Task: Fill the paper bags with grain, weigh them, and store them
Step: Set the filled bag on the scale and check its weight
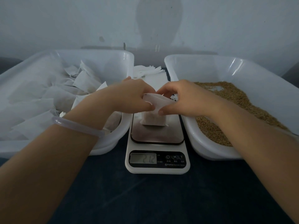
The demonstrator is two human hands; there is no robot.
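A small white paper bag (153,119) with grain in it stands on the dark platform of a white kitchen scale (157,165), whose display shows lit digits. My left hand (129,96) pinches the bag's open top from the left. My right hand (179,97) pinches the same top edge from the right. Brown grain (233,101) lies in the white tub (210,151) on the right. Several filled white bags (48,97) lie piled in the white tub (103,147) on the left.
A stack of flat unfilled paper bags (148,70) lies behind the scale, between the two tubs. Everything rests on a dark tabletop (145,199). A pale wall rises close behind the tubs.
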